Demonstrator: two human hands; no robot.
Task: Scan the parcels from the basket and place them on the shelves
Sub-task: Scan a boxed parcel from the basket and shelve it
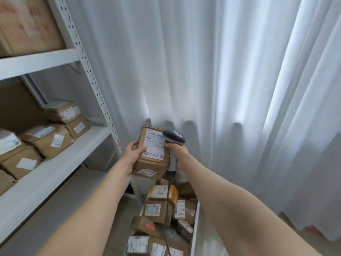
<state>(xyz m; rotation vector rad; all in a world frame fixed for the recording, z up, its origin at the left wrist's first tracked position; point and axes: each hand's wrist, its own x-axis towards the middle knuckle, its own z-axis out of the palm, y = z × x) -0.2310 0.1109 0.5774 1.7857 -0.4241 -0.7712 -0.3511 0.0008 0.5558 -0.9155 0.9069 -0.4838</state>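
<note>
Nearest to me, at the bottom of the view, the basket point(194, 228) is still well filled with brown parcels, at least 6 with white labels showing, so I judge most of the scanning is left to do. The scanner's dark cable hangs down over them.

Above the basket, both my arms reach forward. My left hand point(131, 154) is closed around the left side of 1 brown parcel point(154, 147), thumb on its front, turning its white label up toward me. My right hand point(178, 151) is wrapped tightly around the grey handle of a barcode scanner point(173, 137), whose head sits just over the label's barcode. I cannot tell whether the trigger is pressed.

Farther off to my left, the white shelves point(55, 159) already carry several labelled parcels, so some are placed. Behind everything hangs a white curtain point(221, 71).
</note>
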